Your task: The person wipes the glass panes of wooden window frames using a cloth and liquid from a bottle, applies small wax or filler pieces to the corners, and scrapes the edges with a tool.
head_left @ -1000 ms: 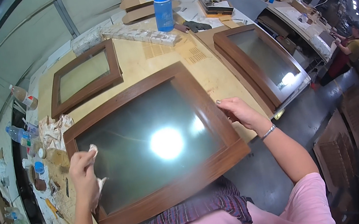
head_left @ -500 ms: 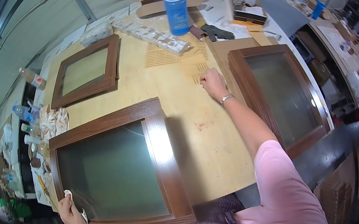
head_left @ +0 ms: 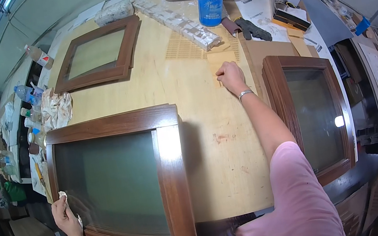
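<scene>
My left hand (head_left: pixel 68 221) is closed round a crumpled white cloth (head_left: pixel 63 194) at the near left corner of a brown wood-framed glass panel (head_left: pixel 177 185). That panel lies flat, its dark greenish glass facing up. My right hand (head_left: pixel 233 78), a metal bracelet at its wrist, is closed over a small yellow-tan sheet (head_left: pixel 220 58) on the table, with thumb and fingers pinched together. Whatever those fingertips hold is too small to make out. A larger tan sheet with rows of narrow marks (head_left: pixel 182 47) lies just beyond, partly under a long white-and-brown wrapped bar (head_left: pixel 178 22).
More framed glass panels lie at the right (head_left: pixel 315 112) and far left (head_left: pixel 97 54). A blue bottle (head_left: pixel 211 1), a dark grey glove (head_left: pixel 254 30) and an open box (head_left: pixel 291 16) stand or lie at the back. Crumpled paper (head_left: pixel 56 108) and several bottles line the left edge.
The whole view has shifted a little, with the table's far side sitting higher and further right. My right hand stays at the yellow-tan sheet, its fingers pinched; my left hand still grips the cloth.
</scene>
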Tool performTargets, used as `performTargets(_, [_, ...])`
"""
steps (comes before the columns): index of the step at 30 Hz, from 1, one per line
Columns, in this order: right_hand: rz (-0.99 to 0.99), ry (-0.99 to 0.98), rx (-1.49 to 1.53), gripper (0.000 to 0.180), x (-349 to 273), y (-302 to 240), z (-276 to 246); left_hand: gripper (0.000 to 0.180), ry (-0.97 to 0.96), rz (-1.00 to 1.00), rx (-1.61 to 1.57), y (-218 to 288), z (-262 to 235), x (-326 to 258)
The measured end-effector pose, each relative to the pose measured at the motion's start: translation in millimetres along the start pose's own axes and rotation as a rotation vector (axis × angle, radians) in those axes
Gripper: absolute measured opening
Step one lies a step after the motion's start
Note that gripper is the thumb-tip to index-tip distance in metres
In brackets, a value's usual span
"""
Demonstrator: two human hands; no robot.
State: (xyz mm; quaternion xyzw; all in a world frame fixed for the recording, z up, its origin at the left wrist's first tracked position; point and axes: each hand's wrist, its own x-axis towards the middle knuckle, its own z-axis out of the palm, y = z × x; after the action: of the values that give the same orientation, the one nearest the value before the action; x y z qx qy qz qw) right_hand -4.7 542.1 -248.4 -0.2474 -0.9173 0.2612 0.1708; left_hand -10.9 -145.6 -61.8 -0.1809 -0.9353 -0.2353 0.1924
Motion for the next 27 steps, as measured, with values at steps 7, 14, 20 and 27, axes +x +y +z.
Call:
performTargets(7, [0.029,-0.047,-0.056,0.010,8.8,-7.0,1.3,0.029,-0.011,0.014,0.095,1.6,-1.9,0.2])
performTargets(14, [0.026,-0.014,-0.023,0.006,9.6,1.4,10.7,0.033,-0.005,0.026,0.164,0.5,-2.6,0.7])
performTargets(20, [-0.023,0.000,0.056,0.007,1.4,4.3,8.8,0.034,-0.007,0.022,0.178,5.6,-3.3,-1.1])
performTargets(27, [-0.149,-0.142,0.131,0.029,7.8,35.1,-13.9,0.033,-0.016,-0.015,0.157,4.5,-2.6,-1.7])
